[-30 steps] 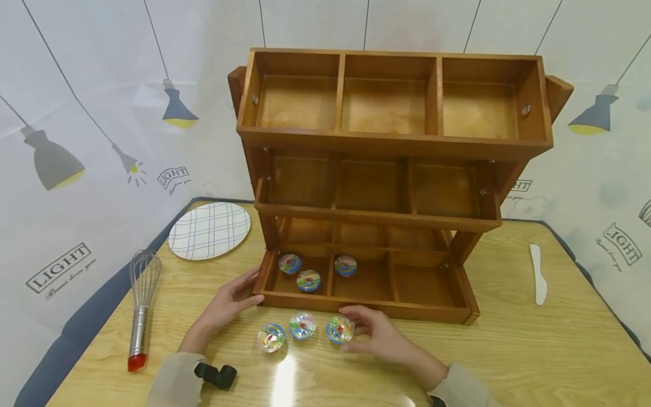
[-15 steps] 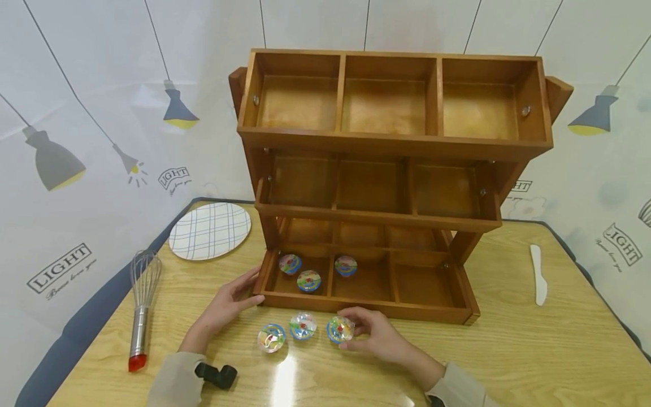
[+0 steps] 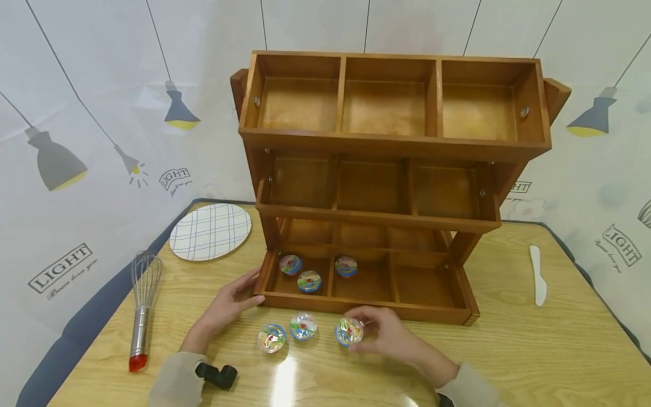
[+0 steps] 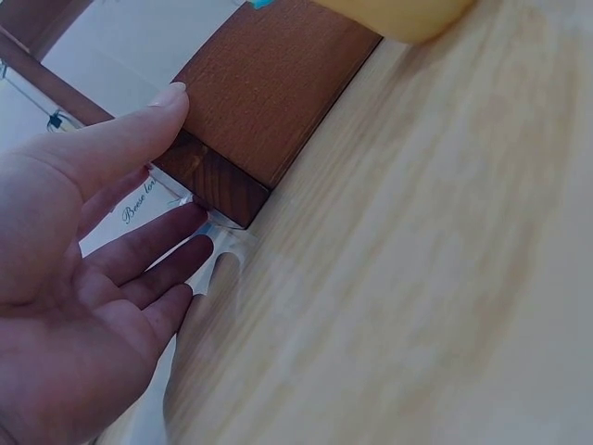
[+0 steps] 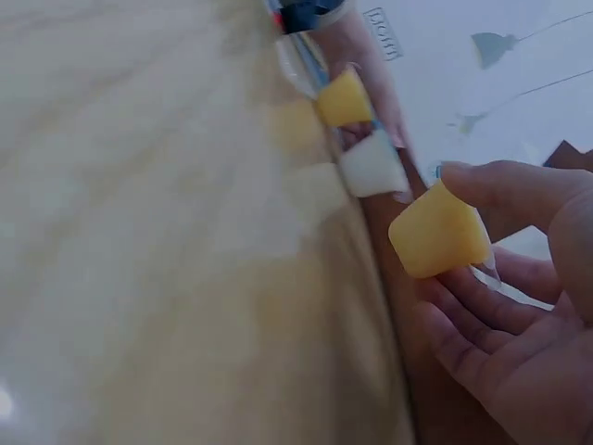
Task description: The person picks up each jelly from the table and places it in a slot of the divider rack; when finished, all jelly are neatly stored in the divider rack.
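Note:
My right hand pinches a jelly cup with a printed lid between thumb and fingers, in front of a wooden three-tier rack. In the right wrist view the held cup shows yellow, tilted and raised off the table. On the table to its left stand a pale jelly cup and another yellow one. Relaxed fingers of my left hand rest at the rack's lower left corner, thumb on its front. The bottom tier's left compartment holds two cups; its middle one holds one.
A checked plate lies behind my left hand, with a whisk at the far left. On the far right lies a white spreader knife. The rack's upper tiers overhang the bottom one.
My right hand has moved slightly right with the pinched jelly cup, away from the other two. My left hand and the other cups have stayed in place.

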A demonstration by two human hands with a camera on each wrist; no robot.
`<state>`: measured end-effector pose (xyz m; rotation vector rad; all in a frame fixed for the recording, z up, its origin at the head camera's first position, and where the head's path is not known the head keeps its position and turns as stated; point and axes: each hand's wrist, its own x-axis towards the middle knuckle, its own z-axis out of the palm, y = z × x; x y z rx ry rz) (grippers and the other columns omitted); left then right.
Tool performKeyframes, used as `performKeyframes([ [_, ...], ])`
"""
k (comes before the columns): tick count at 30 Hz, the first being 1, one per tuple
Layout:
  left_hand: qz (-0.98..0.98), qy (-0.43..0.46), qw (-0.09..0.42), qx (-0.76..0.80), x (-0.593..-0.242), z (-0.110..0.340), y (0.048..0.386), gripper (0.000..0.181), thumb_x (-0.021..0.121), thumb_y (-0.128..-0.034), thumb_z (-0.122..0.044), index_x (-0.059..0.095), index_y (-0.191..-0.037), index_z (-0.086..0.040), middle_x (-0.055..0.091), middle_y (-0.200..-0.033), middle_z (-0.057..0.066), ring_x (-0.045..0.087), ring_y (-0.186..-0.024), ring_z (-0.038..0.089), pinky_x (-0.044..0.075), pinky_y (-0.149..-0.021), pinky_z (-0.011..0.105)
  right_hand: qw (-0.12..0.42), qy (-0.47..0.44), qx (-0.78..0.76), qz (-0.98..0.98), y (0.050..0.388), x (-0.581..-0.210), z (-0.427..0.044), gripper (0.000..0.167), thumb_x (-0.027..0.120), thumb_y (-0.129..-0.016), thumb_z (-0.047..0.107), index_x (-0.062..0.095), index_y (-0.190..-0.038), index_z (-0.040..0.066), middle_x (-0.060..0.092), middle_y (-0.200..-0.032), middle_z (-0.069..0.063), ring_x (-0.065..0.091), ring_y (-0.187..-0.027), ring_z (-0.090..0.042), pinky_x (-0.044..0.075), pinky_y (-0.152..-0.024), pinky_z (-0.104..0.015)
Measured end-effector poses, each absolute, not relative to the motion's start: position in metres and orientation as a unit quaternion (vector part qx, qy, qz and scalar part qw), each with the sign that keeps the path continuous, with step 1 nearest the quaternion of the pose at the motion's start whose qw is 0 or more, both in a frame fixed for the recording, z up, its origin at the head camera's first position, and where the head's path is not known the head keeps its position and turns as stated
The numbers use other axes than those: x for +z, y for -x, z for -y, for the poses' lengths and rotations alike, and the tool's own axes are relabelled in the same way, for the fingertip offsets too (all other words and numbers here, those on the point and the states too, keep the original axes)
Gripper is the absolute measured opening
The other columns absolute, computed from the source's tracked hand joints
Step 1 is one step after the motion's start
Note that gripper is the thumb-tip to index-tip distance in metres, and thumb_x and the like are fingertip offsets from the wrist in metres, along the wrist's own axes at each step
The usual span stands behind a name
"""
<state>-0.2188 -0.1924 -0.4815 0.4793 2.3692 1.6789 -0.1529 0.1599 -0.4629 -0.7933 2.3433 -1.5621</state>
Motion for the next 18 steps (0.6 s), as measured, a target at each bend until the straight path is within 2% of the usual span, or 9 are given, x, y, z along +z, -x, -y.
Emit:
performKeyframes([
  [2,-0.8,-0.163,0.099,0.569,-0.481,0.192,0.219,0.065,0.063,-0.0813,-0.028,0.033,-0.138,-0.021,0.039,-0.138,0.017,0.033,-0.129,0.03,0.027,-0.104,0.047,0.091,0.279,-0.52,-0.802,0.156,-0.453,-0.165,0.05,0.075,-0.069,0.024,0.057,-0.112,0.008,0.063,-0.103,-0.008,0.056,-0.088,-0.006,0.05,-0.079,-0.024],
  [6,-0.8,-0.166,0.099,0.569,-0.48,0.193,0.218,0.065,0.063,-0.0816,-0.029,0.032,-0.138,-0.021,0.039,-0.138,0.017,0.033,-0.129,0.03,0.028,-0.104,0.047,0.053,0.277,-0.497,-0.821,0.172,-0.432,-0.176,0.051,0.074,-0.071,0.024,0.055,-0.114,0.003,0.063,-0.099,-0.01,0.058,-0.086,-0.011,0.051,-0.078,-0.026],
  [8,-0.8,-0.165,0.098,0.568,-0.479,0.194,0.218,0.065,0.062,-0.0817,-0.029,0.032,-0.138,-0.021,0.038,-0.138,0.017,0.033,-0.129,0.03,0.028,-0.104,0.047,0.046,0.251,-0.484,-0.837,0.184,-0.425,-0.18,0.052,0.074,-0.071,0.024,0.055,-0.114,0.003,0.063,-0.099,-0.011,0.059,-0.086,-0.013,0.051,-0.076,-0.026],
  [13,-0.802,-0.16,0.094,0.567,-0.479,0.195,0.217,0.065,0.063,-0.0816,-0.028,0.032,-0.138,-0.02,0.039,-0.137,0.017,0.033,-0.129,0.031,0.027,-0.103,0.047,0.044,0.203,-0.408,-0.889,0.214,-0.423,-0.181,0.051,0.075,-0.07,0.022,0.057,-0.112,-0.001,0.065,-0.096,-0.013,0.062,-0.08,-0.016,0.051,-0.067,-0.024],
  [18,-0.798,-0.166,0.098,0.571,-0.48,0.193,0.217,0.065,0.062,-0.0819,-0.027,0.032,-0.139,-0.02,0.039,-0.137,0.017,0.034,-0.128,0.03,0.028,-0.103,0.047,0.057,0.203,-0.335,-0.919,0.227,-0.429,-0.177,0.047,0.075,-0.068,0.018,0.059,-0.108,-0.001,0.064,-0.09,-0.01,0.057,-0.073,-0.012,0.048,-0.063,-0.024],
])
